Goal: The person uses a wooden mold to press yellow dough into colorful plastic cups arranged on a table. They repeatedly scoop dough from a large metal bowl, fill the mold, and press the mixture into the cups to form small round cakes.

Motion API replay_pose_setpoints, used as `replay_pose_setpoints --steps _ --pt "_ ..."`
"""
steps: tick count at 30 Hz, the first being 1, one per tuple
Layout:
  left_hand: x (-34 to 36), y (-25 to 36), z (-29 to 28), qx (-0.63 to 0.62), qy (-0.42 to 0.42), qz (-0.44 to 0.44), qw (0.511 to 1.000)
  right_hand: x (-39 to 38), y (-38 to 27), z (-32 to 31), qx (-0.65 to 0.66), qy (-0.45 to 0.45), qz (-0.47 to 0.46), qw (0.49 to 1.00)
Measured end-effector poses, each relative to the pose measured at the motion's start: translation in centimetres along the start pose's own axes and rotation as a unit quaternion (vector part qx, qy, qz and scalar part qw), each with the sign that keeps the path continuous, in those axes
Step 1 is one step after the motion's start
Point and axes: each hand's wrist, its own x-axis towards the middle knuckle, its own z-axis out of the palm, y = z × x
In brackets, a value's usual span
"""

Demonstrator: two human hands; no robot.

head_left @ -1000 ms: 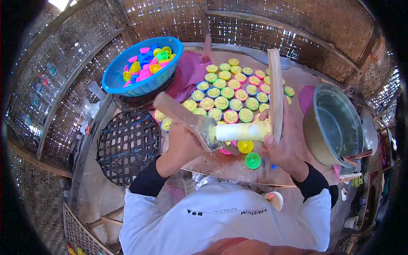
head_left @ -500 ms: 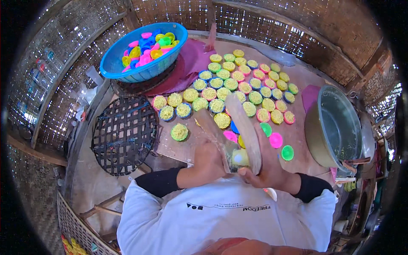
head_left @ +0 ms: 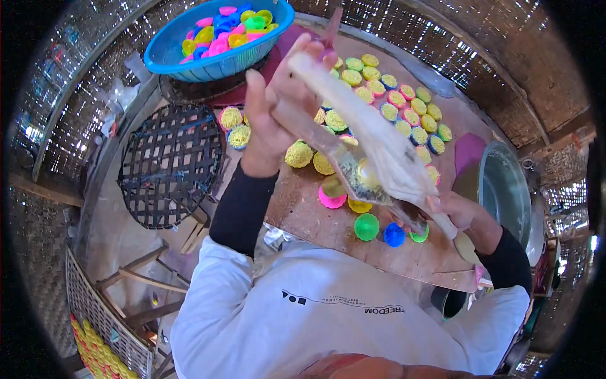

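Note:
A long wooden lever press (head_left: 391, 164) is held tilted over the table, its two arms spread apart. Pale yellow dough (head_left: 366, 174) shows at its middle. My right hand (head_left: 470, 215) is closed round the press's lower right end; below it shows a tan rounded tip (head_left: 467, 249) that I cannot place. My left hand (head_left: 278, 114) has its fingers and thumb stretched out beside the upper handle ends, one of which lies before the palm. Under the press are small plastic cups: a pink cup (head_left: 331, 199), a green cup (head_left: 366, 227) and a blue cup (head_left: 394, 235).
Beyond the press, rows of cups with yellow noodle-like strands (head_left: 404, 110) cover the table (head_left: 303, 230). A blue basin (head_left: 214, 69) of coloured cups stands far left, above a dark woven rack (head_left: 170, 164). A large greenish tub (head_left: 505, 196) stands at the right.
The press has lifted and swung tilted, its arms parting wider. My left hand has moved up and away with its fingers opening; my right hand has shifted right. More cups show below.

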Motion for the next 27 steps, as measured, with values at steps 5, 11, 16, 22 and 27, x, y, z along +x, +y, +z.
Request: replay_pose_setpoints --steps 5,11,16,22,27 --pt "-0.9 -2.5 -2.5 -0.151 -0.079 0.010 0.985 2.0 0.9 -1.5 0.063 0.037 0.091 0.993" --pt "-3.2 -3.0 -4.2 -0.187 0.032 -0.010 0.982 4.6 1.2 -1.8 -0.058 0.047 0.156 0.985" --pt "-5.0 -3.2 -6.7 -0.227 0.041 -0.013 0.973 6.5 2.2 -2.4 -0.120 0.034 0.151 0.981" --pt "-4.3 -2.5 -6.1 -0.217 0.040 0.004 0.975 6.4 0.2 -2.4 -0.123 0.053 0.168 0.977" --pt "-1.6 -1.4 -4.0 -0.170 -0.012 0.010 0.985 4.8 -0.9 -3.5 -0.133 0.041 0.120 0.983"
